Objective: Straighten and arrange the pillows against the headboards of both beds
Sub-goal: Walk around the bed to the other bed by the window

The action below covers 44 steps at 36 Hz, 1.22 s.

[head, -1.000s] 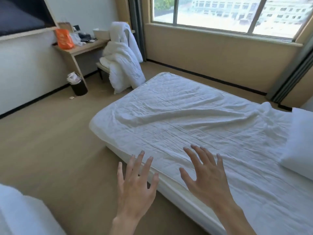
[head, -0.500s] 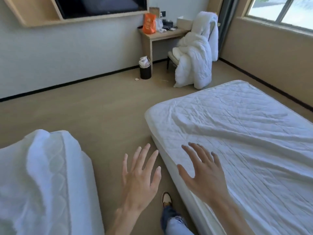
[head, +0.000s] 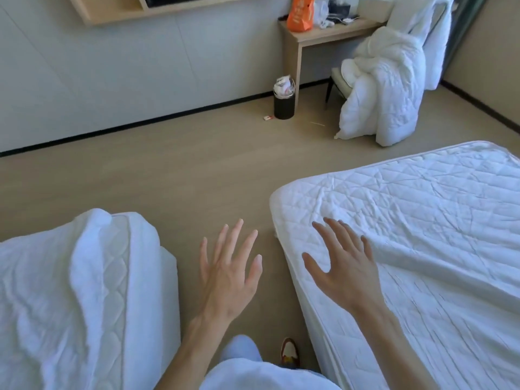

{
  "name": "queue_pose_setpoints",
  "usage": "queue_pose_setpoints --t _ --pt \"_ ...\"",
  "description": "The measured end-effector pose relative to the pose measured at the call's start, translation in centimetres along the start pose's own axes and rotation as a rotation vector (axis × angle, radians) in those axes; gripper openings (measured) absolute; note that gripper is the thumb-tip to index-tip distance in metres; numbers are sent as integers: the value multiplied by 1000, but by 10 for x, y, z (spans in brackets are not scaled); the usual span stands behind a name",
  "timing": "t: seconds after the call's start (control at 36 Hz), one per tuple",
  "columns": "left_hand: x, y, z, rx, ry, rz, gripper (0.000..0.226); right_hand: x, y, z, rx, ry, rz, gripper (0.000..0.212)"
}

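Note:
Two beds with white quilted covers flank a narrow aisle. The right bed point(head: 422, 220) fills the right side, its near corner in the middle of the view. The left bed point(head: 70, 291) shows its rumpled corner at lower left. My left hand point(head: 228, 274) hovers over the aisle floor with fingers spread and holds nothing. My right hand point(head: 340, 268) is held with fingers spread over the right bed's edge, also holding nothing. No pillow or headboard is in view.
A chair point(head: 337, 80) piled with a white duvet point(head: 385, 88) stands by a wooden desk point(head: 298, 40) at the back right. An orange bag point(head: 299, 12) sits on the desk. A black waste bin point(head: 284, 102) stands against the wall. My shoe point(head: 288, 351) is in the aisle.
The view has swung left, away from the window and the pillow at the right bed's far end. The left bed has come into view. Both hands stay spread and hold nothing.

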State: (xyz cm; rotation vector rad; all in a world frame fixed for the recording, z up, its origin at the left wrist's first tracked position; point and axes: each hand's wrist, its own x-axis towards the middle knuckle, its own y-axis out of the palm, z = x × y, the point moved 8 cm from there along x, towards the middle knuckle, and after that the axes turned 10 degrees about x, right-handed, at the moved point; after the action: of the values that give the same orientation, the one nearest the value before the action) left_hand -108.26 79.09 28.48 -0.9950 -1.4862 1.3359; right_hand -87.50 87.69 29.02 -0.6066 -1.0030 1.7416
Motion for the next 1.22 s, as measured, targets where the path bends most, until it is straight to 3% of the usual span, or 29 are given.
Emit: queue_pose_setpoints --t 0.42,0.58,0.92,1.22 --pt "176 39 59 -12 -103 19 52 209 57 41 -26 -135 90 62" --pt "274 54 107 -46 -88 2 50 312 87 71 -21 -157 53 61" --pt "474 80 187 -109 -18 101 53 502 124 97 -35 -28 52 62" --pt "644 109 165 -119 132 78 54 652 133 74 -51 77 2 61"
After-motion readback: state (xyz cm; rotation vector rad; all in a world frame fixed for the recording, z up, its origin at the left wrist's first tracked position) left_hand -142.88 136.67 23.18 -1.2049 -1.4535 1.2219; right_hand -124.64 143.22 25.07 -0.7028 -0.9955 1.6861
